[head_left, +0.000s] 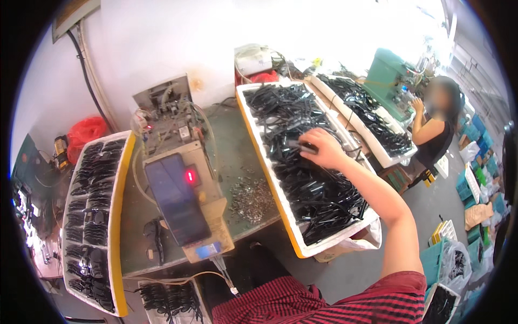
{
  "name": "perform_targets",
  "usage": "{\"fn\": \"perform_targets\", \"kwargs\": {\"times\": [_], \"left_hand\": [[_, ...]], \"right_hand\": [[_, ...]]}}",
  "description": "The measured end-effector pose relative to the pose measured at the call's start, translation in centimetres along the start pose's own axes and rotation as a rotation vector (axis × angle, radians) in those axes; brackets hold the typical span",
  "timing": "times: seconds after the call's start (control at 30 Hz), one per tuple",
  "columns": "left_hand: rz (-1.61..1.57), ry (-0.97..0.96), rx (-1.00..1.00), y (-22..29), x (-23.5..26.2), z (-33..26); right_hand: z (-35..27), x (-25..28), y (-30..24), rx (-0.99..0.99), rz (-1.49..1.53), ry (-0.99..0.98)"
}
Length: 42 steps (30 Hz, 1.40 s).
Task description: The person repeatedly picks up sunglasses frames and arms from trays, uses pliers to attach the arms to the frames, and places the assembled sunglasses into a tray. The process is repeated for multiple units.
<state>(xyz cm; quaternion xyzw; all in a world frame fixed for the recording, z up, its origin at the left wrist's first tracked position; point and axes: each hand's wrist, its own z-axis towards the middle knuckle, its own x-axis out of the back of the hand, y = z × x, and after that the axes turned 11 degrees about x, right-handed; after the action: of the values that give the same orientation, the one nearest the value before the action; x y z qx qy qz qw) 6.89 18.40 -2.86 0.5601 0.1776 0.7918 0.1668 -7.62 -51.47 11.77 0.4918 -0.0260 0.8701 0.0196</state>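
Red-and-black checked sleeve (345, 299) sits lowest, and from it the bare right arm stretches toward one o'clock, so the right hand (324, 150) can reach the long white foam tray (280, 202). Its fingers pinch a slim black plastic piece (303, 146) off the tray's heap, well right of the small beige bench machine (186, 178) at ten o'clock. No left hand shows.

The grey-green table (237, 151) carries a small beige machine (183, 178) with a red light near its middle, and a heap of small metal bits (251, 200) just right of it. A long white tray of dark spectacle fronts (94, 216) lies along the left edge, a second white tray of black temple arms (302, 162) along the right, and one dark frame (155, 237) rests near the front edge
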Motion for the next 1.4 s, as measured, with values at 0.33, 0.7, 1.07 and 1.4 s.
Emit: {"fn": "perform_targets", "kwargs": {"times": [0.33, 0.7, 1.07, 1.4], "left_hand": [[-0.007, -0.005, -0.158, -2.8, -2.8, 0.4], [-0.974, -0.172, 1.216, -28.1, -14.9, -8.5], [-0.935, -0.473, 1.697, -20.1, -29.3, -2.2], [-1.556, 0.045, 1.807, -26.1, -18.1, -10.5]], "right_hand": [[5.9, -3.6, 6.2, -0.252, -0.066, -0.064], [-2.9, 2.4, 7.4, -0.239, 0.129, 0.31], [-10.7, 3.4, -21.8, -0.529, 0.649, 0.239], [-11.8, 2.0, -28.7, -0.578, 0.987, 0.487]]}}
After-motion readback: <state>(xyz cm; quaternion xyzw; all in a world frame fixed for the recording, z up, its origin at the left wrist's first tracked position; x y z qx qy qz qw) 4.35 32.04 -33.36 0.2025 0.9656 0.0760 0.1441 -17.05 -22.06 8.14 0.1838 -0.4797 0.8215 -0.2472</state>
